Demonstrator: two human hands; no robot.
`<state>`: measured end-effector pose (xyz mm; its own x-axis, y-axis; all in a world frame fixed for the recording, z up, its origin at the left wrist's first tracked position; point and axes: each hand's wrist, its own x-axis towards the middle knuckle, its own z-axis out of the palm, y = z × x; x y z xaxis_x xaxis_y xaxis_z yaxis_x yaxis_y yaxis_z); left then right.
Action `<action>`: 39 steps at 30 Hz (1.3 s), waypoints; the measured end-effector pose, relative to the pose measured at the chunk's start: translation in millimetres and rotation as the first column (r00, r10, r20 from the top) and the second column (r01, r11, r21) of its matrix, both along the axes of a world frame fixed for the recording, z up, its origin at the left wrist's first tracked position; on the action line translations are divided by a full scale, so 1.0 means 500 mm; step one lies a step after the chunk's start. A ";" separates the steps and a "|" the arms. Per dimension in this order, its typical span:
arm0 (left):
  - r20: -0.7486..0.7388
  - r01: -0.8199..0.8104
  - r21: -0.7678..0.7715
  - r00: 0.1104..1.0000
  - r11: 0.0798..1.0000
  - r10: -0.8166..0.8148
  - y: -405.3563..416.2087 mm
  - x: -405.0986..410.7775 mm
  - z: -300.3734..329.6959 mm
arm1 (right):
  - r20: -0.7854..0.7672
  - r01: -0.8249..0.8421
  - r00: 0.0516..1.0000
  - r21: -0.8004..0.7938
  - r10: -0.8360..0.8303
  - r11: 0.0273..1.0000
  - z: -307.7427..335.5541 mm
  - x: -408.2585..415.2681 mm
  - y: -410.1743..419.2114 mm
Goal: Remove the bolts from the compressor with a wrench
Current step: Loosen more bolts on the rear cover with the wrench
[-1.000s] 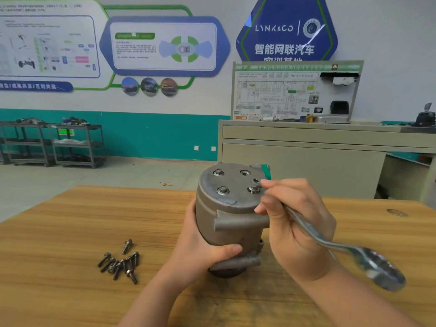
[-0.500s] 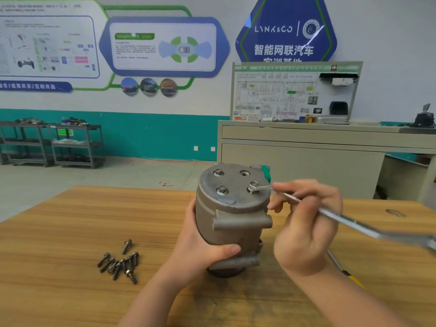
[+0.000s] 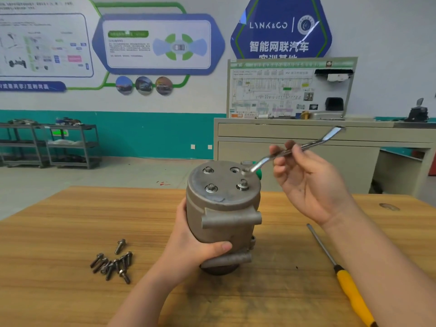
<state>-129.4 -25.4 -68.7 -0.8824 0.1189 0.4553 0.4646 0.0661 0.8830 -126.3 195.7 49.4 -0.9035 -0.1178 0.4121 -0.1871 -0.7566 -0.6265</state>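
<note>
Compressor (image 3: 221, 208) in the middle of the frame, upright on the wooden table (image 3: 59, 232), grey metal cylinder with flat round top face. On the top face three bolts (image 3: 211, 188) seated: one at upper left, one at lower left, one at lower right. At upper right of the face an open hole, and just beside it the ring end of the wrench (image 3: 290, 151). Cannot tell if a bolt head sits under the ring end. Green part at the right edge of the top, partly hidden behind the wrench.

Left hand (image 3: 188, 241) below and left of the cylinder, wrapped round its side, thumb across the front near the lower tube, grasping the compressor firmly.

Right hand (image 3: 309, 185) to the right of the top face, palm turned to the camera, fingers curled lightly, pinching the wrench shaft between thumb and fingertips. Wrench rising from the top face toward upper right of the frame, far end blurred against the grey cabinet (image 3: 306, 147).

Lower left of the frame: loose bolts (image 3: 112, 264) in a small heap on the table, well apart from the compressor, one lying a little above the others.

Lower right: screwdriver (image 3: 344, 279) with yellow handle, flat on the table, shaft pointing up toward the right forearm.

Background, left: metal shelves (image 3: 49, 145) against the teal wall band.
</note>
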 end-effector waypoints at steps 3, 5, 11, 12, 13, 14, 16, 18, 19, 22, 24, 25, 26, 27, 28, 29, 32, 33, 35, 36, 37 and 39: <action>-0.004 -0.002 -0.006 1.000 1.000 0.002 0.000 0.001 0.001 | -0.083 0.231 0.969 -0.039 -0.233 0.972 0.007 0.005 0.000; -0.003 -0.005 -0.011 1.000 1.000 0.005 0.002 0.001 0.000 | -0.213 0.487 0.859 0.064 -0.465 0.871 0.007 0.011 -0.002; -0.026 -0.028 -0.032 0.999 0.999 0.027 0.010 0.002 0.001 | -0.638 0.780 0.541 0.138 -0.547 0.610 -0.008 0.032 -0.031; -0.033 -0.032 -0.033 0.999 0.999 0.031 0.011 0.002 0.001 | -0.688 0.800 0.502 0.140 -0.524 0.584 -0.013 0.034 -0.035; -0.040 -0.036 -0.031 0.999 0.999 0.035 0.013 0.002 0.001 | -0.737 0.824 0.455 0.135 -0.500 0.550 -0.019 0.035 -0.039; -0.046 -0.039 -0.028 0.998 0.999 0.038 0.014 0.001 0.000 | -0.782 0.852 0.399 0.123 -0.479 0.509 -0.023 0.037 -0.042; -0.053 -0.040 -0.021 0.998 0.999 0.039 0.016 0.001 0.000 | -0.849 0.899 0.292 0.087 -0.441 0.429 -0.030 0.040 -0.047; -0.055 -0.041 -0.016 0.998 0.999 0.040 0.017 0.002 0.000 | -0.883 0.928 0.217 0.054 -0.416 0.369 -0.034 0.042 -0.052; -0.055 -0.043 -0.018 0.998 0.999 0.042 0.017 0.002 0.000 | -0.897 0.936 0.183 0.035 -0.401 0.349 -0.036 0.044 -0.055; -0.063 -0.047 -0.012 0.997 0.999 0.046 0.018 0.003 0.001 | -0.948 0.963 0.005 -0.081 -0.320 0.255 -0.049 0.045 -0.059; -0.066 -0.042 -0.013 0.997 0.999 0.041 0.017 0.004 0.001 | -0.967 0.961 -0.106 -0.159 -0.231 0.227 -0.057 0.046 -0.061; -0.071 -0.035 -0.015 0.997 0.999 0.034 0.016 0.003 0.001 | -0.972 0.955 -0.140 -0.183 -0.189 0.234 -0.064 0.044 -0.065; -0.078 -0.031 -0.020 0.996 0.999 0.030 0.014 0.003 0.000 | -0.974 0.949 -0.170 -0.203 -0.151 0.240 -0.073 0.040 -0.068; -0.083 -0.029 -0.024 0.996 0.999 0.027 0.013 0.003 0.000 | -0.968 0.943 -0.211 -0.238 -0.135 0.233 -0.081 0.035 -0.070; -0.082 -0.027 -0.022 0.996 0.999 0.025 0.012 0.002 0.000 | -0.959 0.936 -0.249 -0.274 -0.133 0.222 -0.089 0.032 -0.071; -0.075 -0.026 -0.013 0.997 1.000 0.025 0.011 0.000 -0.001 | -0.955 0.934 -0.252 -0.282 -0.157 0.221 -0.099 0.028 -0.072; -0.057 -0.027 -0.005 0.998 1.000 0.027 0.010 0.000 -0.001 | -0.913 0.887 0.025 -0.168 -0.407 0.431 -0.117 0.023 -0.083; -0.051 -0.029 -0.010 0.998 1.000 0.029 0.010 0.000 0.000 | -0.858 0.840 0.135 -0.165 -0.495 0.516 -0.116 0.026 -0.090; -0.046 -0.029 -0.026 0.999 0.999 0.028 0.009 0.000 0.001 | -0.693 0.783 0.298 -0.215 -0.656 0.583 -0.110 0.030 -0.105; -0.047 -0.030 -0.028 0.998 0.999 0.029 0.010 0.000 0.001 | -0.590 0.769 0.389 -0.215 -0.708 0.601 -0.105 0.032 -0.110; -0.046 -0.035 -0.023 0.998 0.999 0.034 0.009 0.000 0.000 | -0.470 0.742 0.500 -0.201 -0.727 0.640 -0.099 0.035 -0.113; -0.042 -0.038 -0.010 0.998 0.999 0.038 0.009 0.000 0.000 | -0.234 0.649 0.698 -0.193 -0.677 0.736 -0.088 0.037 -0.111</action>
